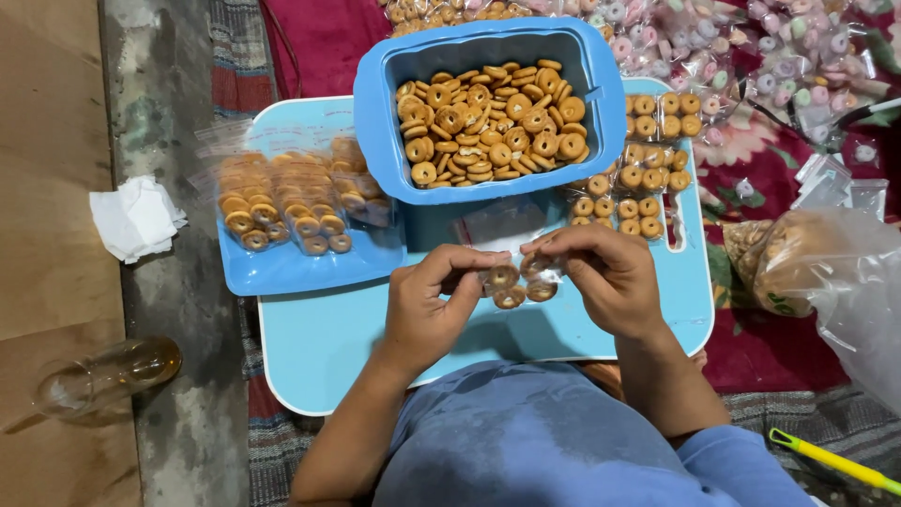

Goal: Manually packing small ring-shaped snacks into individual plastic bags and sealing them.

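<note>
Both hands meet over the light blue board (319, 343). My left hand (434, 300) and my right hand (603, 277) together pinch a small clear packet (518, 280) holding a few brown ring-shaped biscuits. Just beyond the hands stands a blue plastic tub (380, 113) filled with many loose ring biscuits (493, 122). An empty clear bag (488, 227) lies flat between the tub and my hands.
Filled packets (282, 202) rest on a blue lid (282, 268) at the left; more packets (643, 174) lie right of the tub. Pink and white ring packets (751, 56) cover the red cloth. A large clear bag (826, 272), a crumpled tissue (136, 218), a glass (108, 374).
</note>
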